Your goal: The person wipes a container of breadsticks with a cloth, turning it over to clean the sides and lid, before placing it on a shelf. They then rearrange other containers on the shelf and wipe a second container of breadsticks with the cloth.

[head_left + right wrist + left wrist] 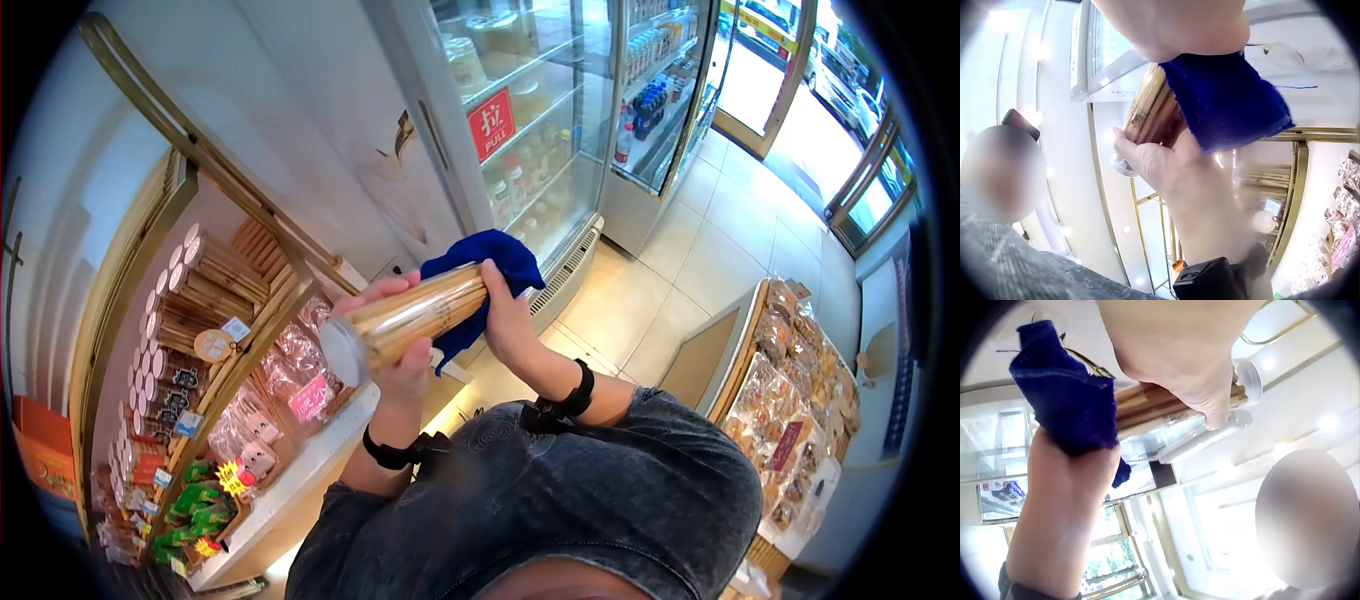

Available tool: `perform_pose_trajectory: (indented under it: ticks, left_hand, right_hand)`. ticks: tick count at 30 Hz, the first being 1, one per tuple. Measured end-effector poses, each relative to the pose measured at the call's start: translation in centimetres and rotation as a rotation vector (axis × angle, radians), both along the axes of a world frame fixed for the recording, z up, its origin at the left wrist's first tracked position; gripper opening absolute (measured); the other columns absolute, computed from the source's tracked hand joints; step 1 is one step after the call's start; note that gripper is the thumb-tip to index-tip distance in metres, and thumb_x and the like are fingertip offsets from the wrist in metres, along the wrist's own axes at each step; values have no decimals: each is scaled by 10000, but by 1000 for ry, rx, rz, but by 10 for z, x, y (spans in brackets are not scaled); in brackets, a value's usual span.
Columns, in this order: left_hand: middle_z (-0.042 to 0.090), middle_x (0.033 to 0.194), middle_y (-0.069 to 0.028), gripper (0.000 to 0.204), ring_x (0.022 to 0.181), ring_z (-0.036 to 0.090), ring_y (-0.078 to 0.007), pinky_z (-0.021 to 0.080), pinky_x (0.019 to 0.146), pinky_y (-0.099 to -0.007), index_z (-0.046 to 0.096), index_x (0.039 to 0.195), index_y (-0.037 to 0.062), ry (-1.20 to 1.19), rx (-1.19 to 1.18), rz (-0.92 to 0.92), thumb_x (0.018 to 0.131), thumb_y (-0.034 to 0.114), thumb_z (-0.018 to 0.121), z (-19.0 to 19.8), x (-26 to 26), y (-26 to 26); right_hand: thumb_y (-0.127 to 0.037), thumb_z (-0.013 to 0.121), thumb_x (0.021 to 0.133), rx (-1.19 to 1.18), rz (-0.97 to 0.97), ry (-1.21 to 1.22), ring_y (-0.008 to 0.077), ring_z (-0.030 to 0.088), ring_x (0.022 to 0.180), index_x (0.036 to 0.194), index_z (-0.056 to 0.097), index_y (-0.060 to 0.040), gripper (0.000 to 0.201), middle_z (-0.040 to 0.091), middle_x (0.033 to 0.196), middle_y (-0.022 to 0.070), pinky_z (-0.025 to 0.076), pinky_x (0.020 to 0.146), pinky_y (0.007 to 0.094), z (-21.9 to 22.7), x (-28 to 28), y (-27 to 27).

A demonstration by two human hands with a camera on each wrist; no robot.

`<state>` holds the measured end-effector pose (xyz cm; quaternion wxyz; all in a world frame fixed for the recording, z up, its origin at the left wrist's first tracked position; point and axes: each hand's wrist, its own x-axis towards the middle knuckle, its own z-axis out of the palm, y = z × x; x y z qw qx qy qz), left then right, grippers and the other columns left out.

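Observation:
A clear cylinder of tan sticks [425,312] is held tilted in front of the chest, its whitish round end [345,352] towards the left. My left hand [400,365] grips it near that end, fingers on one side and thumb on the other. My right hand [507,325] holds a blue cloth [510,258] around the other end, with the thumb on the cylinder's side. In the left wrist view the cloth [1069,394] covers most of the right hand. In the right wrist view the cloth [1229,100] hangs below the right hand [1179,25].
Shelves on the left hold similar cylinders [215,270] and bagged goods [250,430]. Glass-door fridges [540,130] stand ahead, with a doorway beyond at upper right. A display table of packaged food [790,400] is on the right. Tiled floor [640,290] lies between.

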<state>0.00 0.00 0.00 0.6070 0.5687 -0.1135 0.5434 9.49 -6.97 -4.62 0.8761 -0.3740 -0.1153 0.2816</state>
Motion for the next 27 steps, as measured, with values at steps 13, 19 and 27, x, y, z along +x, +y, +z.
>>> perform_pose_trajectory:
  ticks: [13,19,27]
  left_hand:
    - [491,1080,-163,676,974,535,-302,426,954,-533,270,1204,121,97,601,332,745,258,746,-10,-7,-22]
    - [466,1089,-178,686,968,513,-306,435,912,-469,269,1217,83,112,542,364,751,299,723,-15,-15,-38]
    - [489,1061,-162,689,942,531,-300,454,861,-423,309,1189,28,189,517,443,732,326,730,-20,-17,-65]
  right_hand:
    - [-205,562,923,-367,-86,-436,188,522,756,1007,557,2,223,599,834,124,448,739,326,-4,-6,-16]
    - [-304,548,930,-242,102,-425,112,502,764,931,589,9,316,604,797,37,446,747,301,-13,4,-25]
    - [-270,561,910,-449,28,-692,310,570,758,1004,549,-20,267,630,823,157,455,737,362,1,10,-55]
